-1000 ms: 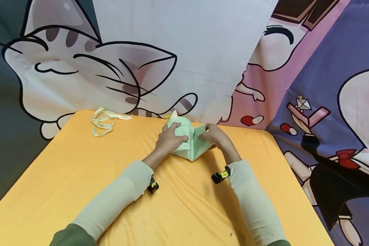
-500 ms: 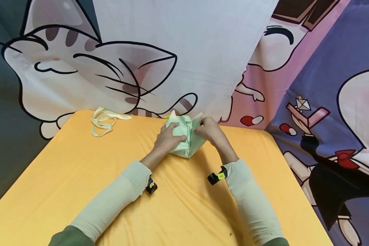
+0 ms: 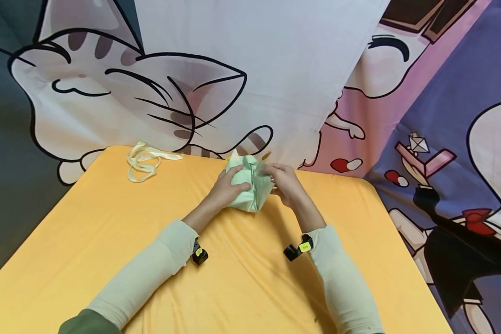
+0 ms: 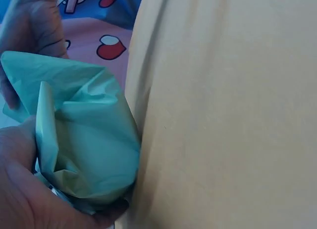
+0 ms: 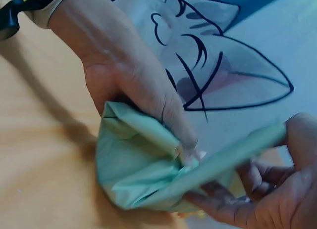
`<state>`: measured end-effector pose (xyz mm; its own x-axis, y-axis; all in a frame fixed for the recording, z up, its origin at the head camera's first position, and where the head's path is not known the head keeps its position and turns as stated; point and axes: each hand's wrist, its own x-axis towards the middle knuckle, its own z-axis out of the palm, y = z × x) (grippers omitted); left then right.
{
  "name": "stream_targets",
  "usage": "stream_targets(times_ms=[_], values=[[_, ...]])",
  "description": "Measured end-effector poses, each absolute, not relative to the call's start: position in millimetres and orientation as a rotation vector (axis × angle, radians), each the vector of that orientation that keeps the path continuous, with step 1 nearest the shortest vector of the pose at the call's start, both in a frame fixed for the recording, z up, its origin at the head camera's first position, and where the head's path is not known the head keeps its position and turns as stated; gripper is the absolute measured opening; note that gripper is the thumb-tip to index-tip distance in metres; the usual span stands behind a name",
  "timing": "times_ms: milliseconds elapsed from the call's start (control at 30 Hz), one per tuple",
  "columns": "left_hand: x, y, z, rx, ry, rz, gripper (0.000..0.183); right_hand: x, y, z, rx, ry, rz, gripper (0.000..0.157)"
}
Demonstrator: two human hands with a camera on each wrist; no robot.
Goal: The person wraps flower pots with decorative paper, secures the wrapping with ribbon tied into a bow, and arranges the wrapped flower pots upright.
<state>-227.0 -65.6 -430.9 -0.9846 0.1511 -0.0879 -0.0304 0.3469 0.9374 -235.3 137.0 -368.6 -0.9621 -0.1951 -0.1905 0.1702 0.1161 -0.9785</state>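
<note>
A bundle of mint-green wrapping paper [image 3: 250,185], creased and folded, stands near the far edge of the table; whatever is inside is hidden. My left hand [image 3: 226,188] grips it from the left, thumb on the near face. On the other side, my right hand [image 3: 285,183] holds the loose right flap, with the thumb and fingers on opposite faces of the paper in the right wrist view. That flap [image 5: 233,157] stretches out as a thin edge there. In the left wrist view the raised fold [image 4: 47,125] rises beside the left thumb.
A pale yellow ribbon [image 3: 144,160] lies loosely coiled at the table's far left. The yellow cloth [image 3: 217,287] covers the table and is wrinkled in front of the bundle. A printed cartoon curtain [image 3: 284,69] hangs right behind the far edge.
The right flap has swung up and inward against the bundle. My right hand has shifted its hold along that flap, while my left hand keeps its grip. The view has tilted slightly.
</note>
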Motion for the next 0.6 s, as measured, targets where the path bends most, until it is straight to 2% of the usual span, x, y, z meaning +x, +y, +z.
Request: stream_targets(times_ms=[133, 200, 333, 467, 500, 600], values=[[-227, -70, -433, 0.142, 2.387, 1.767, 0.081, -239, 143, -386, 0.058, 1.834, -2.174, 0.038], [-226, -72, -435, 0.142, 2.376, 1.787, 0.081, -241, 140, -397, 0.112, 1.760, -2.263, 0.038], [-226, -74, -436, 0.131, 2.371, 1.804, 0.081, -244, 129, -425, 0.184, 1.842, -2.331, 0.027], [-227, -73, -439, 0.134, 2.378, 1.801, 0.080, -241, 117, -444, 0.090, 2.061, -2.194, 0.010], [-227, -73, -439, 0.139, 2.383, 1.795, 0.080, -240, 114, -446, 0.054, 2.097, -2.143, 0.016], [-228, -73, -439, 0.149, 2.405, 1.778, 0.079, -236, 107, -450, -0.062, 2.102, -1.996, 0.056]])
